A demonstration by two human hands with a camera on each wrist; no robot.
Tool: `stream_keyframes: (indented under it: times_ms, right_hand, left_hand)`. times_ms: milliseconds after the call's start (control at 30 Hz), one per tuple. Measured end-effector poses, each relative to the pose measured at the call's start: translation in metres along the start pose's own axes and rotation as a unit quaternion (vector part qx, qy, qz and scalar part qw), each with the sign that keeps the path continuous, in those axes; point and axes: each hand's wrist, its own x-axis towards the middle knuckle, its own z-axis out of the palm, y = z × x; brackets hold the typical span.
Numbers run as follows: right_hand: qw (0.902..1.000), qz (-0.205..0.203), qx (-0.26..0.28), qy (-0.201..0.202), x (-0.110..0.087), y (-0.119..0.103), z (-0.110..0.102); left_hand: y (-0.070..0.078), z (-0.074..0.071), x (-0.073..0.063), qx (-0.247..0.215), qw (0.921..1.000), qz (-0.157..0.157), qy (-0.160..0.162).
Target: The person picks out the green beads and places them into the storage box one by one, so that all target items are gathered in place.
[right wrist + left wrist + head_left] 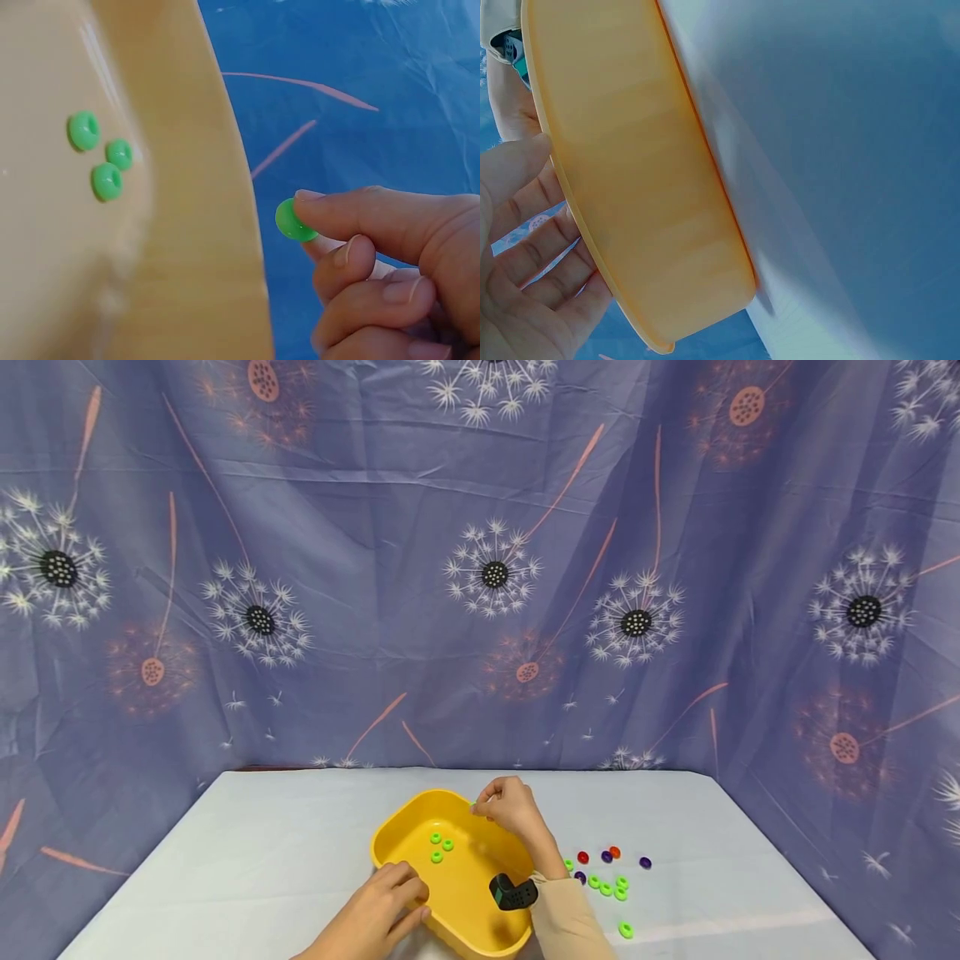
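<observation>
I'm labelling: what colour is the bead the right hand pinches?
Green; that bead shows best in the right wrist view.

Behind the right hand (pixel 512 806), a cream sleeve (pixel 568 922) ends in a gathered cuff (pixel 551 879), beside a black, angular device (pixel 517 897) with a green patch (pixel 498 896).

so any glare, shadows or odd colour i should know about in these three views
Head: a pale light streak on the white table, soft shadow inside the yellow bin; left wrist: strong bluish cast, shadow beside the bin; right wrist: whitish glare streak inside the bin, near its wall.
</observation>
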Motion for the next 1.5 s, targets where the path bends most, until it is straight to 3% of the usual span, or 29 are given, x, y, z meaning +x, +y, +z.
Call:
stream_keyframes:
  times_ms: [267, 700, 967, 1500]
  right_hand:
    - [0.9985, -0.012, -0.053, 0.0, 0.004, 0.002, 0.014]
    - [0.9903, -0.038, -0.133, -0.012, 0.003, -0.005, 0.032]
    - [0.9826, -0.025, -0.18, -0.037, 0.003, -0.007, 0.041]
    - [0.9672, -0.023, -0.23, -0.104, -0.003, -0.008, 0.047]
  left_hand:
    - [0.0, -0.001, 0.001, -0.008, 0.9999, -0.005, -0.014]
    - [0.0, 0.0, 0.0, 0.003, 1.0, 0.007, 0.002]
    - [0.0, -0.001, 0.001, -0.005, 0.9997, -0.008, -0.022]
    - [0.0, -0.001, 0.0, -0.005, 0.9999, -0.001, -0.009]
